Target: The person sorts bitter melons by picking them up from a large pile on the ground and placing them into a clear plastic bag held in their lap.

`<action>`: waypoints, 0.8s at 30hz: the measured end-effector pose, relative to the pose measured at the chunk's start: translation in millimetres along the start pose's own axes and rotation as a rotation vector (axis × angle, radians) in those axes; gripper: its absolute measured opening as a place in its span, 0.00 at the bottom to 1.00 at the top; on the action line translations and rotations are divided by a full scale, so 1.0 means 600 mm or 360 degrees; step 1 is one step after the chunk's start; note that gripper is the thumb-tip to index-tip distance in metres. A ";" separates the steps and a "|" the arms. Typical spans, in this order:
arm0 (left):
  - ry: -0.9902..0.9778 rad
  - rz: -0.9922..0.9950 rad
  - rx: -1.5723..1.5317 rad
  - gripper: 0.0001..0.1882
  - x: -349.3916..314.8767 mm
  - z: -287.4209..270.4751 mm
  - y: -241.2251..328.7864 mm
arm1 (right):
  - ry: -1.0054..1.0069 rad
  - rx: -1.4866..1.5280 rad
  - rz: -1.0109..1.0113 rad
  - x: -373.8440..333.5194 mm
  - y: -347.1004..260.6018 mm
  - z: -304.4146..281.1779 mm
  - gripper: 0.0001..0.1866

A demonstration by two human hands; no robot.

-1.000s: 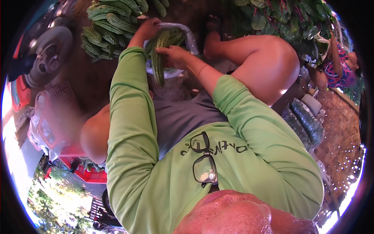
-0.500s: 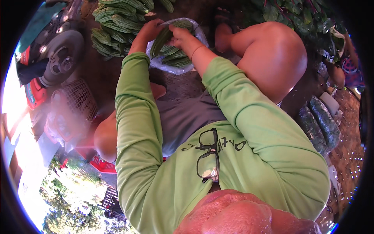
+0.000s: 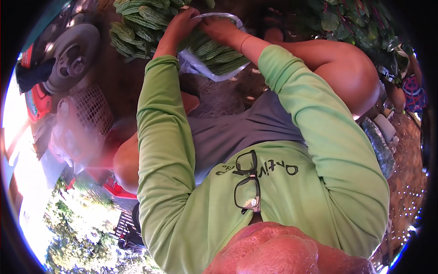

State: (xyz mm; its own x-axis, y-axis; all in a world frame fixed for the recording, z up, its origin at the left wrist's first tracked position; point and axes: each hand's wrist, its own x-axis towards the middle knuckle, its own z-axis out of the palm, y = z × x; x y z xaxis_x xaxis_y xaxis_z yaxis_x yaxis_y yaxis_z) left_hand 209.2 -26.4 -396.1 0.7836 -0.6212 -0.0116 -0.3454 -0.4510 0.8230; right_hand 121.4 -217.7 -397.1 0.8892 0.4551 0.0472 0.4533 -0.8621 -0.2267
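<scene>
A clear plastic bag (image 3: 219, 76) on the ground between my legs holds several long green bitter gourds (image 3: 218, 54) with bumpy ridges. My left hand (image 3: 183, 23) is at the bag's upper left rim, fingers closed on its edge. Close beside it, my right hand (image 3: 222, 31) reaches over the mouth of the bag, its fingers bent at the rim near my left fingertips; they are partly hidden. To the left of the bag lies a heap of more bitter gourds (image 3: 141, 28).
At the left stand a round grey fan-like part (image 3: 75, 57), a red scale-like object (image 3: 39, 102) and a pale plastic basket (image 3: 86, 114). Leafy greens (image 3: 340, 23) lie at the upper right. Another person (image 3: 413, 91) shows at the right edge, above filled plastic bags (image 3: 381, 141).
The gourd held between my hands has left their grasp. Both hands have come to the bag's rim, and the bag has shifted right with its mouth pulled wider. My right knee has moved outward.
</scene>
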 end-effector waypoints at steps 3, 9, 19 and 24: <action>-0.0144 -0.0364 0.0069 0.21 -0.013 -0.016 -0.021 | -0.0105 -0.0107 -0.0177 0.023 0.001 -0.009 0.14; -0.0678 -0.0684 0.0416 0.30 -0.061 -0.047 -0.035 | -0.0269 0.0051 0.0098 0.018 0.030 -0.018 0.15; 0.0075 -0.0827 0.0859 0.21 -0.113 -0.023 0.099 | -0.0262 0.0035 0.0221 0.042 0.024 0.013 0.13; 0.0454 -0.0907 0.0787 0.18 -0.152 0.014 0.099 | -0.0383 -0.0020 0.0148 0.067 0.029 0.031 0.16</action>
State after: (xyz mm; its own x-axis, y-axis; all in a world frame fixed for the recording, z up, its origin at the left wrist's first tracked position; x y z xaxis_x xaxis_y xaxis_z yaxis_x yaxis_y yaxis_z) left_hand 112.6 -1.9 -350.8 0.9868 -0.0529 -0.1533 0.0106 -0.9222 0.3867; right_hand 164.1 -210.2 -417.1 0.8873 0.4124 -0.2063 0.3724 -0.9047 -0.2068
